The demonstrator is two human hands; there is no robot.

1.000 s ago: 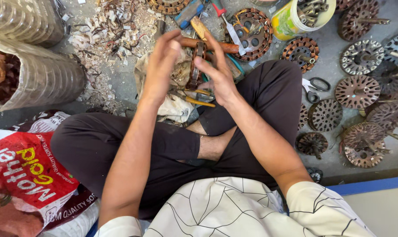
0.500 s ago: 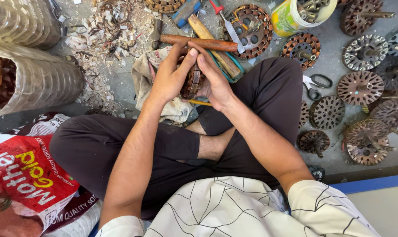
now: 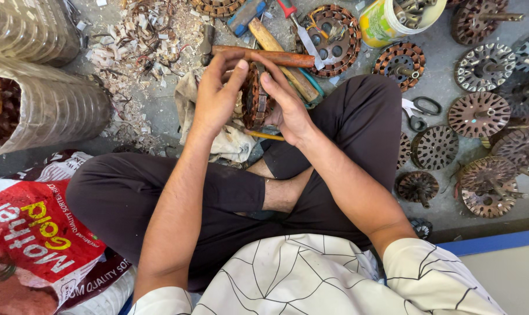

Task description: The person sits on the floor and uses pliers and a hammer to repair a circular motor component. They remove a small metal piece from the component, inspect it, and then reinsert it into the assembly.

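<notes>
Rusty motor core (image 3: 255, 96) mostly hidden btwn left hand (image 3: 218, 96) & right hand (image 3: 287, 105), red sack (image 3: 31, 233) cut by left edge, bucket (image 3: 392, 20) top cropped, bucket contents indistinct.

Rusty brown motor core (image 3: 255, 96) with copper-orange windings, held between both hands. Brown wooden hammer handle (image 3: 276, 57). Black trousers (image 3: 357, 116). White shirt (image 3: 311, 280) with thin black line pattern. Red sack (image 3: 31, 233) with yellow and white lettering. Yellow-green and white bucket (image 3: 387, 22). Black-handled scissors (image 3: 420, 111). Grey floor (image 3: 439, 76). Dirty beige cloth (image 3: 229, 143).
</notes>
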